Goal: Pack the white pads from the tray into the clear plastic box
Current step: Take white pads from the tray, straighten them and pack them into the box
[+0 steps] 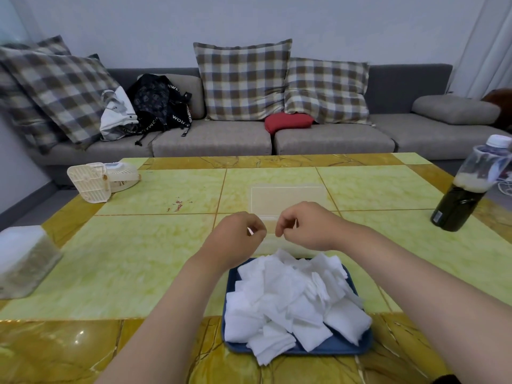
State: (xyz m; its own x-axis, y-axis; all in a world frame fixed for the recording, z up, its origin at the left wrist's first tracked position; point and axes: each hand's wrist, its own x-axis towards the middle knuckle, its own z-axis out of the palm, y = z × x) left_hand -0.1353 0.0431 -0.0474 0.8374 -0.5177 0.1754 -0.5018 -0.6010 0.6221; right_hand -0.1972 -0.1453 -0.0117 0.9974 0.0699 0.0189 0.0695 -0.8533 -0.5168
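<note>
Left hand (235,236) and right hand (304,225), fingers (257,226) curled, pinch the near rim of the clear plastic box (288,198), long axis left-right mid-frame; white pads (291,297) heaped in tray (360,345) just below both wrists, roughly equidistant.

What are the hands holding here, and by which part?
Both the left hand and right hand appear to pinch the clear plastic box at its near edge; no white pads are held.
</note>
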